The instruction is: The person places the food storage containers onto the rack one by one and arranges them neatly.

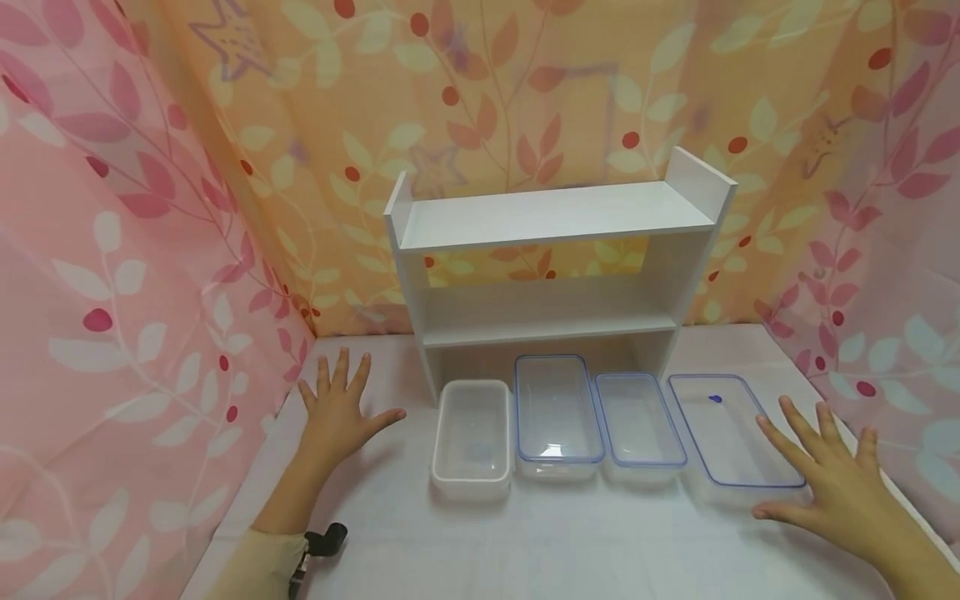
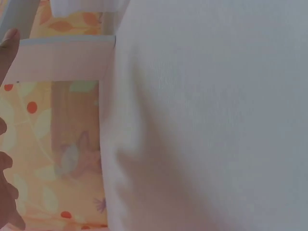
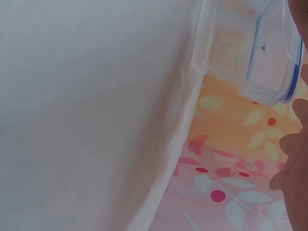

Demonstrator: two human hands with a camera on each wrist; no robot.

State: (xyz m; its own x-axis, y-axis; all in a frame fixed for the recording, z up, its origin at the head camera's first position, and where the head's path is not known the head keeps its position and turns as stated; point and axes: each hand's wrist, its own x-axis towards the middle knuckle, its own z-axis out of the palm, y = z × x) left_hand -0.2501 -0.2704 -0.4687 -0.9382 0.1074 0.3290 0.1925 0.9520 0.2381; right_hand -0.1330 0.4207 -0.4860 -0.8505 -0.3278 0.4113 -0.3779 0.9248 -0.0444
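My left hand (image 1: 337, 417) is spread over the left part of the table, fingers straight, holding nothing. To its right stands a clear container with a white rim (image 1: 472, 482). Beside that come a blue-rimmed container (image 1: 558, 417), a smaller blue-rimmed container (image 1: 641, 421) and a wide blue-rimmed container (image 1: 731, 433) at the right end of the row. My right hand (image 1: 840, 492), fingers spread, is nearest the wide container and overlaps its right edge in the head view; whether it touches cannot be told. In the right wrist view the fingers (image 3: 293, 144) show at the edge, near a blue-rimmed container (image 3: 274, 62).
Behind the containers stands a white two-tier shelf (image 1: 555, 217), its lower bay partly hidden by them. A white cloth (image 1: 570, 542) covers the table. Patterned curtains (image 1: 510, 83) hang at the back and both sides. A dark strap device (image 1: 326, 540) sits by the left wrist.
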